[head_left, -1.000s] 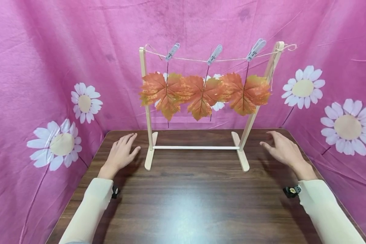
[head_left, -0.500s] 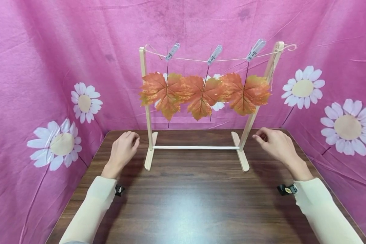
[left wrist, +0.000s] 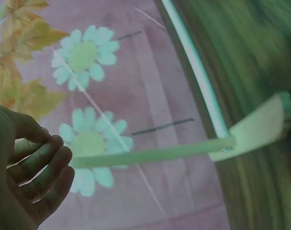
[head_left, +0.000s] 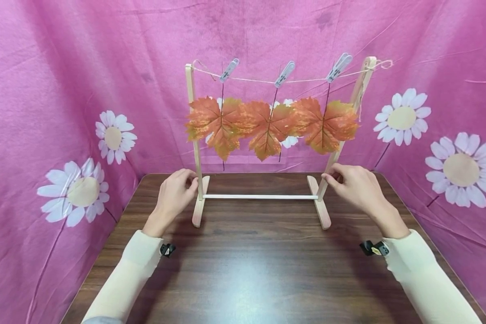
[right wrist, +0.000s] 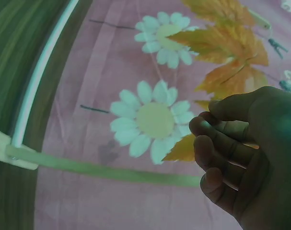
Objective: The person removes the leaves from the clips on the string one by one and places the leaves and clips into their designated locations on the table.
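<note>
A pale wooden stand (head_left: 263, 196) with two posts and a white crossbar stands on the table. My left hand (head_left: 176, 191) is beside its left post (head_left: 198, 164), fingers curled toward the thumb, fingertips right at the post. In the left wrist view, the post runs up to the curled fingertips (left wrist: 64, 158). My right hand (head_left: 356, 186) is at the right post (head_left: 335, 155), its fingertips overlapping the wood. Its fingers are likewise curled, thumb near the index finger in the right wrist view. Nothing shows between thumb and fingers of either hand.
Three orange maple leaves (head_left: 267, 128) hang by their stems from a string (head_left: 251, 80) tied between the post tops, each held by a grey clothespin (head_left: 285, 74). Behind the brown wooden table (head_left: 247, 256) is a pink cloth (head_left: 158, 90) with white daisies.
Both hands have moved inward from the table's sides to the posts, the fingers curling in from a spread pose. The stand and the hanging leaves stay in place.
</note>
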The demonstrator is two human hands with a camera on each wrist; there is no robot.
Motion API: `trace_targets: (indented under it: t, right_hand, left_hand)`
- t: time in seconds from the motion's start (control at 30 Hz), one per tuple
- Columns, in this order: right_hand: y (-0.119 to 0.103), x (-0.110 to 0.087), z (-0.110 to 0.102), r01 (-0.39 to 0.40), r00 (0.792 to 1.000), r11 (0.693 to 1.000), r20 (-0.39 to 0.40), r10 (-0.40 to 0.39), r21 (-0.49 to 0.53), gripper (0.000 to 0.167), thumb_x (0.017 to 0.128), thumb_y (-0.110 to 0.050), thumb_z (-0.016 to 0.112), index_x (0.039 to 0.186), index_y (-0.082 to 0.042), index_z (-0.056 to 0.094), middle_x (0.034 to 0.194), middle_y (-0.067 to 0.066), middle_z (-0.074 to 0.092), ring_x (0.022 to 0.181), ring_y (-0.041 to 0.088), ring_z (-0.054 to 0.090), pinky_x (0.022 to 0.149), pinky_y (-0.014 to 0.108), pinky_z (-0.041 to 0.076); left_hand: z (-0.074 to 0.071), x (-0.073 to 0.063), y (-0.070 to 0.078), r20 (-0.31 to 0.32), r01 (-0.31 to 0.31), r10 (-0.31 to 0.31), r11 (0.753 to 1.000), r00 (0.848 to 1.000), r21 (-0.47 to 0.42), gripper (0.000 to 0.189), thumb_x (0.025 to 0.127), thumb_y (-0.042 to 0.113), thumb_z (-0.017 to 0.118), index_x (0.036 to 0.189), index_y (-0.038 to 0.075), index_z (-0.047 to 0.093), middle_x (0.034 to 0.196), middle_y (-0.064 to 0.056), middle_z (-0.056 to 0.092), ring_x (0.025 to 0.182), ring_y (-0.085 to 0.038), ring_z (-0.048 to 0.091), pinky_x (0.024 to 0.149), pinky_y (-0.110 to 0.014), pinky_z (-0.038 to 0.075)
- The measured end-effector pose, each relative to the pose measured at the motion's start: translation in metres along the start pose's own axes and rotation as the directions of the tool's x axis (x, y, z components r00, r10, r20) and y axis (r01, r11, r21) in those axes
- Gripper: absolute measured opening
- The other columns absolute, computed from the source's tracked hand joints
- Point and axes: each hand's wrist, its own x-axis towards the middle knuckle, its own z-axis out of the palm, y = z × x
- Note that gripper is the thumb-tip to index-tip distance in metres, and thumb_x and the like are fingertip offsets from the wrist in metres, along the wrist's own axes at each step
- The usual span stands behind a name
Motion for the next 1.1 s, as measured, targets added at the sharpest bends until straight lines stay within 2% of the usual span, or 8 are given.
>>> trace_targets:
  t: [0.23, 0.53, 0.73, 0.93, 1.1]
  right_hand:
    - [-0.022, 0.013, -0.01, 0.073, 0.997, 0.997, -0.032, -0.073, 0.017, 0.007, 0.097, -0.022, 0.078, 0.091, -0.019, 0.076, 0.066, -0.008, 0.065, 0.059, 0.009, 0.052, 0.052, 0.031, 0.039]
    - [-0.053, 0.038, -0.024, 0.166, 0.984, 0.985, -0.076, -0.163, 0.035, 0.009, 0.097, -0.019, 0.077, 0.089, -0.016, 0.074, 0.066, -0.006, 0.064, 0.058, 0.009, 0.053, 0.054, 0.032, 0.042]
    - [-0.079, 0.064, -0.036, 0.219, 0.972, 0.971, -0.11, -0.208, 0.1, 0.004, 0.098, -0.019, 0.077, 0.1, -0.015, 0.077, 0.073, -0.004, 0.069, 0.064, 0.009, 0.059, 0.061, 0.032, 0.047]
    - [-0.103, 0.092, -0.047, 0.296, 0.95, 0.938, -0.16, -0.269, 0.179, 0.005, 0.1, -0.015, 0.075, 0.101, -0.011, 0.077, 0.08, -0.001, 0.074, 0.069, 0.012, 0.064, 0.065, 0.028, 0.048]
    - [-0.119, 0.116, -0.056, 0.309, 0.948, 0.92, -0.156, -0.277, 0.243, 0.008, 0.102, -0.016, 0.073, 0.103, -0.009, 0.076, 0.083, 0.001, 0.074, 0.073, 0.012, 0.067, 0.067, 0.021, 0.047]
  left_hand:
    - [-0.006, 0.016, 0.024, -0.001, 0.018, -0.018, 0.996, 1.0, -0.093, 0.007, 0.096, 0.009, 0.071, 0.098, 0.007, 0.078, 0.083, -0.005, 0.073, 0.073, -0.021, 0.068, 0.067, -0.039, 0.055]
    - [-0.015, 0.038, 0.048, -0.058, 0.03, -0.043, 0.976, 0.997, -0.218, 0.006, 0.096, 0.007, 0.071, 0.097, 0.005, 0.077, 0.078, -0.006, 0.073, 0.07, -0.019, 0.069, 0.067, -0.029, 0.055]
    - [-0.025, 0.058, 0.064, -0.083, 0.062, -0.093, 0.946, 0.992, -0.318, 0.009, 0.098, 0.009, 0.07, 0.098, 0.003, 0.077, 0.08, -0.009, 0.075, 0.074, -0.022, 0.07, 0.069, -0.025, 0.055]
    - [-0.034, 0.081, 0.078, -0.119, 0.077, -0.127, 0.931, 0.985, -0.356, 0.011, 0.099, 0.01, 0.07, 0.1, 0.002, 0.078, 0.083, -0.011, 0.077, 0.075, -0.021, 0.069, 0.07, -0.019, 0.051]
    - [-0.039, 0.1, 0.089, -0.147, 0.083, -0.147, 0.923, 0.978, -0.377, 0.012, 0.099, 0.011, 0.07, 0.099, 0.002, 0.077, 0.083, -0.012, 0.076, 0.073, -0.019, 0.066, 0.067, -0.018, 0.047]
